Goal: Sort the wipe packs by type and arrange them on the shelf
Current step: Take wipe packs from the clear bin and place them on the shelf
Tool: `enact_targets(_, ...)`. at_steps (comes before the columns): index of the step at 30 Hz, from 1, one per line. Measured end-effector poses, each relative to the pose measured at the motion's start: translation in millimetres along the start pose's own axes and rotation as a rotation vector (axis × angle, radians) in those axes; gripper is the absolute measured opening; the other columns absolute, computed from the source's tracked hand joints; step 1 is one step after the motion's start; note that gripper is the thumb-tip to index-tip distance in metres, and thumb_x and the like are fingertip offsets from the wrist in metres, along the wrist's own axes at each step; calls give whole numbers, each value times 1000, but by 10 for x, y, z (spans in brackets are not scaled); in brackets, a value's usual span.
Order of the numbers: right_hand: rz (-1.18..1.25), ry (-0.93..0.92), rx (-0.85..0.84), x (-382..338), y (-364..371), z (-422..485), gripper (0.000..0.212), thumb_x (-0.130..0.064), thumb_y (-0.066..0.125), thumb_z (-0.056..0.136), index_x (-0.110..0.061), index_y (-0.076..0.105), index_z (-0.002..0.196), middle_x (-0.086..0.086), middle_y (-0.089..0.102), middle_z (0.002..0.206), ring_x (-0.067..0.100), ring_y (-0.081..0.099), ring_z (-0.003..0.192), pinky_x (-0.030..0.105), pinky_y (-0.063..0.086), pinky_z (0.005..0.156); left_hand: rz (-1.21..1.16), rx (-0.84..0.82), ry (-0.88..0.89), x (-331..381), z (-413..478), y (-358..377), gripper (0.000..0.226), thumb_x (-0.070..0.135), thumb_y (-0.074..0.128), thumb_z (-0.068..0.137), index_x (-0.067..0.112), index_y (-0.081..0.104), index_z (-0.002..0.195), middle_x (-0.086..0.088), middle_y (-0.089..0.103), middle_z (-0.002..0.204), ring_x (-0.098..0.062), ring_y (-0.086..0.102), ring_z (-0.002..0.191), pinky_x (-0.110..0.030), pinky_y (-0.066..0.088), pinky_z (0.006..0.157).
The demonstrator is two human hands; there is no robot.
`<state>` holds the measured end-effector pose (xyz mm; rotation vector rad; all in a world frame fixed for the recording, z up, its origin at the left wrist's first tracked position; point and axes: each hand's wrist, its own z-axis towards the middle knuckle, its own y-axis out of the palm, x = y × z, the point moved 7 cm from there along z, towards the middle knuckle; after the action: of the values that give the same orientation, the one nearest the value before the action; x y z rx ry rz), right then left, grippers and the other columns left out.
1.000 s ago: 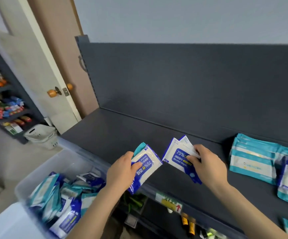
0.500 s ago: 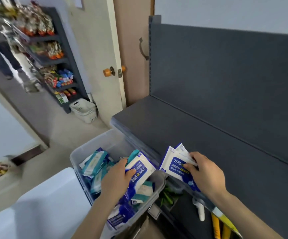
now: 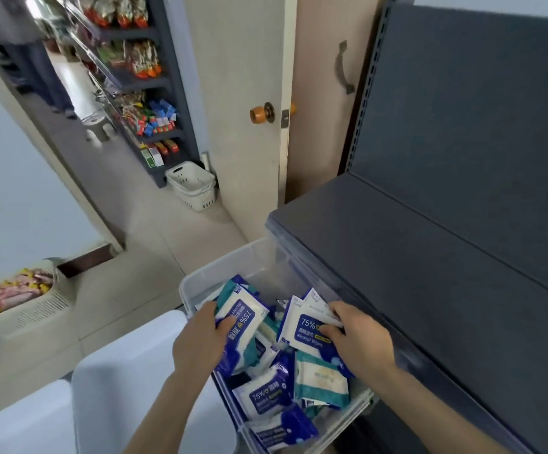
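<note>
1. The shelf [image 3: 430,273] now sits on your right. A second ago both your hands were over it, and the sorted rows further right have gone out of view.
2. The bin [image 3: 200,280], near and just left of the shelf's front edge, is now under both hands. Loose packs are piled in it, among them a teal pack [image 3: 320,376] and a blue pack [image 3: 266,393].
3. Your left hand [image 3: 200,342] still curls round a thick pack [image 3: 243,319], thumb across its face, above the pile.
4. Your right hand [image 3: 361,339] still pinches a fan of sachets [image 3: 308,326], thumb on top, low over the pile.
5. Nothing you carried got laid down, so you are likely back for more of one type. With both hands full, you have few fingers free for picking.
6. Far off are a door [image 3: 243,93], a stocked rack [image 3: 135,77] and a floor basket [image 3: 194,185]. None of them blocks you; you only have to lift over the shelf's edge.
</note>
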<state>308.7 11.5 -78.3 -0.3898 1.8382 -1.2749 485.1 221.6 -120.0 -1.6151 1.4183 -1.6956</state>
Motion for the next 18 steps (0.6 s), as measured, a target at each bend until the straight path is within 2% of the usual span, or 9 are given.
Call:
enact_targets(4, -16, 6, -59, -119, 289, 304, 12, -39, 56, 90, -28, 50, 92, -11, 63, 90, 8, 59, 79, 31, 49, 67, -18, -10, -37, -137, 300, 26, 20, 44, 47, 96, 26, 45, 105, 4, 62, 89, -18, 61, 77, -29, 47, 65)
enact_targets(12, -55, 64, -142, -190, 798, 814, 17, -39, 55, 91, -25, 51, 101, -6, 66, 94, 17, 62, 86, 32, 49, 69, -51, -60, -93, -200, 738, 250, 13, 36, 45, 98, 24, 40, 99, 1, 61, 90, -21, 61, 75, -33, 50, 66)
enact_targets(16, -48, 91, -205, -199, 1077, 948, 19, -38, 54, 92, -23, 53, 102, -3, 65, 98, 18, 61, 89, 35, 53, 71, -80, -75, -129, -193, 860, 351, 10, 29, 42, 100, 21, 38, 99, -1, 57, 90, -15, 53, 67, -28, 39, 55)
enact_targets(18, -45, 96, -229, -192, 1174, 998, 20, -37, 52, 93, -21, 54, 105, -2, 64, 101, 18, 61, 90, 34, 53, 71, -107, -76, -144, -182, 912, 394, 9, 29, 44, 99, 21, 39, 99, -3, 60, 93, -14, 54, 67, -28, 42, 55)
